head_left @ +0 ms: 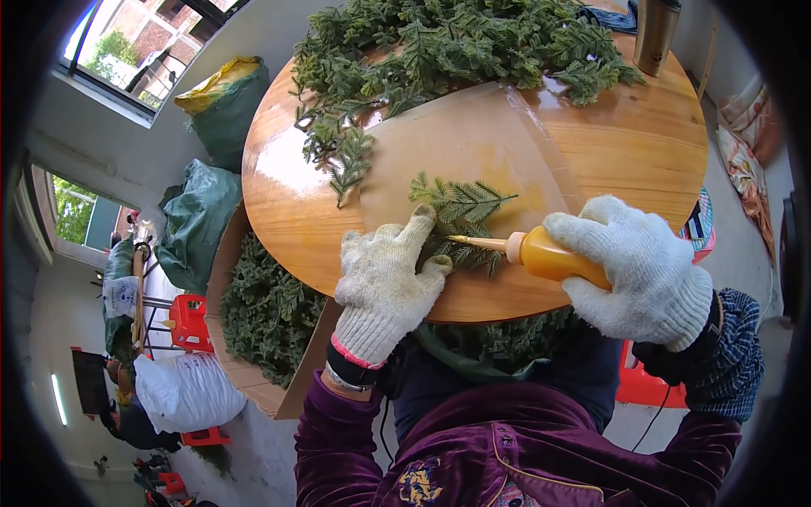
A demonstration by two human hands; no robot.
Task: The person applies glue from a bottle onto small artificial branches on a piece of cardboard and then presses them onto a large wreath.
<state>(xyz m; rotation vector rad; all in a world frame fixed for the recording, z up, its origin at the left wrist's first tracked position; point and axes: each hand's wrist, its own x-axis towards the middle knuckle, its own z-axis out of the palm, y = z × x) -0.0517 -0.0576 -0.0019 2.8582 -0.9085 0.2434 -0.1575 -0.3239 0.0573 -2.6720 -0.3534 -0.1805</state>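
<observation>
A green artificial fir sprig point(470, 201) lies near the front edge of the round wooden table, partly on a clear plastic sheet point(460, 135). My left hand point(384, 283), in an off-white knit glove, holds the sprig's left side, with finger and thumb on either side of the needles. My right hand point(629, 262), gloved in white, grips a squeeze bottle point(553, 258) of yellow-orange liquid. The bottle lies nearly level, and its thin nozzle points left over the sprig, close to my left fingers. Whether the tip touches the sprig I cannot tell.
A heap of green sprigs point(439, 51) covers the back of the wooden table point(634, 160). A metal tumbler point(655, 38) stands at the back right. At left is a cardboard box point(300, 363) full of greenery, beside a red stool point(191, 321) and a white sack point(187, 389). More greenery point(515, 338) sits below the table's front edge.
</observation>
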